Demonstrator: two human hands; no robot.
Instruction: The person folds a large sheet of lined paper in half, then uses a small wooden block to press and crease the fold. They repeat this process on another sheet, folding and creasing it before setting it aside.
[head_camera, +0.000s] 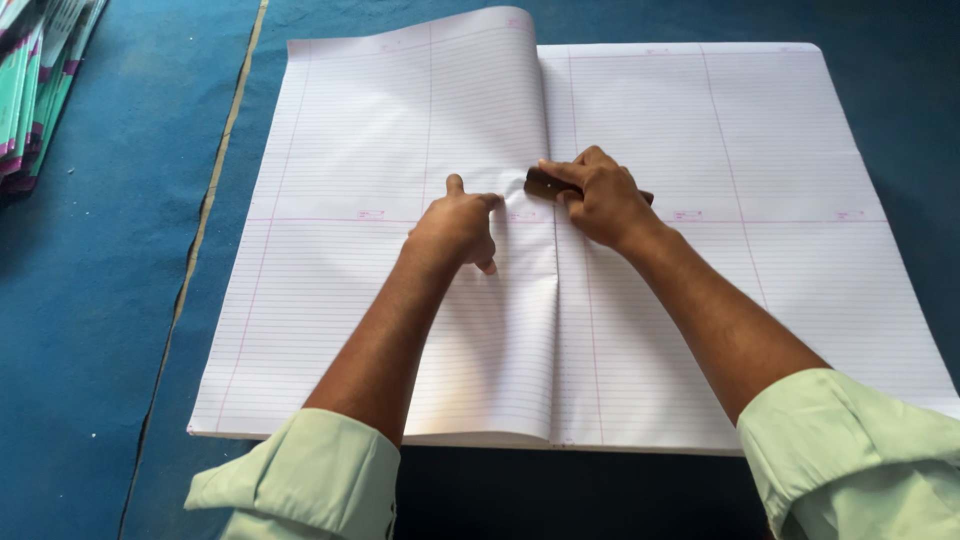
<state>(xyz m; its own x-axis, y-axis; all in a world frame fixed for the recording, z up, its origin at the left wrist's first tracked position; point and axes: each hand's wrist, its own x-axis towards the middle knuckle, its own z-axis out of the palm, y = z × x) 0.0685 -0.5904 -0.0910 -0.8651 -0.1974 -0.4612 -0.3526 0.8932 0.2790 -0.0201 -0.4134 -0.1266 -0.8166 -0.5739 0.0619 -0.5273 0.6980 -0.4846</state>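
Two hands on ruled paper stack (700, 150): left hand (455, 228) curled, pressing fold; right hand (600, 198) gripping brown block (545, 184).

The stack of large paper sheets (760, 300) is white, ruled with fine pale grey-blue lines running across. Thin pink-red lines divide each sheet into panels: several run top to bottom, one crosses at mid-height, and small pink marks sit along it and near the top edge. The block (545, 184) under the right hand (600, 200) is dark brown. Both sleeves (850, 450) are pale mint green. The bench (100, 300) is covered in deep blue, crossed by a thin yellowish-tan line down its left part. The stacked booklets (40, 80) at the upper left show teal, white and magenta-purple edges.
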